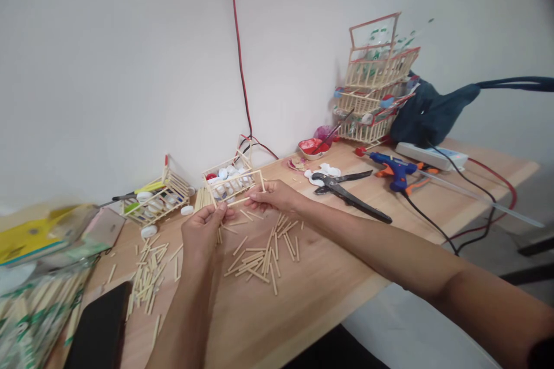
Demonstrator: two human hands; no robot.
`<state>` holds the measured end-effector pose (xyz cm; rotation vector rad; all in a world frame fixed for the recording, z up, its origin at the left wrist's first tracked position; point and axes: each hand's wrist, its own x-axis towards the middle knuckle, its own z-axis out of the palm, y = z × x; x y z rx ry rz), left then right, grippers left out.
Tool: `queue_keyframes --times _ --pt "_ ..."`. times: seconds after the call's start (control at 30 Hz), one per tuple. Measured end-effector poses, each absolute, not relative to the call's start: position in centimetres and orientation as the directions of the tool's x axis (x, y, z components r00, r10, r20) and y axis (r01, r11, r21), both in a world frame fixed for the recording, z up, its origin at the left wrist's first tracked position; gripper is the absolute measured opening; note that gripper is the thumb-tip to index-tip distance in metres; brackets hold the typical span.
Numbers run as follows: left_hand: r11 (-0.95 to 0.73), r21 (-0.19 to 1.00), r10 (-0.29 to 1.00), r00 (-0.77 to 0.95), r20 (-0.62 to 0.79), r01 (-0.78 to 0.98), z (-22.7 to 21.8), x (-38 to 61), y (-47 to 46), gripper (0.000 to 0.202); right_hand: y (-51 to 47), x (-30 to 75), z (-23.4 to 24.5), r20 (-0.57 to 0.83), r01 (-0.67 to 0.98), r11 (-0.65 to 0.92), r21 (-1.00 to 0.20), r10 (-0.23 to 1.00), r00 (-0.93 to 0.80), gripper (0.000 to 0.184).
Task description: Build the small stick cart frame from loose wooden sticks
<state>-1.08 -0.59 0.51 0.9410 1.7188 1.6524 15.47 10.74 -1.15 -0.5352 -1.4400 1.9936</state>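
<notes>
1. Stick frame (239, 202): a slim, four-sided outline of pale wooden sticks, held above the table (303, 282) between the two hands, in front of a small basket.
2. Left hand (204, 223): thumb and fingers pinched closed on the lower left corner of the frame.
3. Right hand (273, 195): fingertips closed on the lower right part of the frame, beside its upright side.
4. Small basket (208, 189): built of similar sticks, standing near the wall and filled with bottle caps, mostly white, one red. A second basket (176, 185), tilted, stands to its left, also containing caps.
5. Loose sticks (259, 259): short cut lengths, scattered on the tabletop below the hands; another heap (147, 279) lies left of the left forearm, near a black phone (101, 326).
6. Cutter (359, 200): dark-handled, lying with its handles spread, beyond the right forearm.
7. Glue gun (393, 167): blue, with a translucent rod projecting from its rear, lying near a white power strip (428, 154).
8. Basket stack (374, 76): several red-trimmed stick baskets piled at the back right, beside a dark blue bag (426, 109). A dish of red paint (315, 149) sits to the left of the stack.
</notes>
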Motion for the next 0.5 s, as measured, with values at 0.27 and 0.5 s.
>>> queue_keyframes --times 0.27,0.5 --pt "-0.032 0.991 0.809 -0.578 0.104 0.132 -0.37 -1.52 -0.40 0.032 10.08 15.17 -0.98 0.021 -0.291 -0.260 -0.921 0.711 -0.703 0.034" --pt "-0.049 0.998 0.830 -0.554 0.060 0.036 0.11 -1.37 -0.35 0.042 10.43 15.36 -0.33 -0.034 -0.268 -0.338 -0.902 0.675 -0.737 0.019"
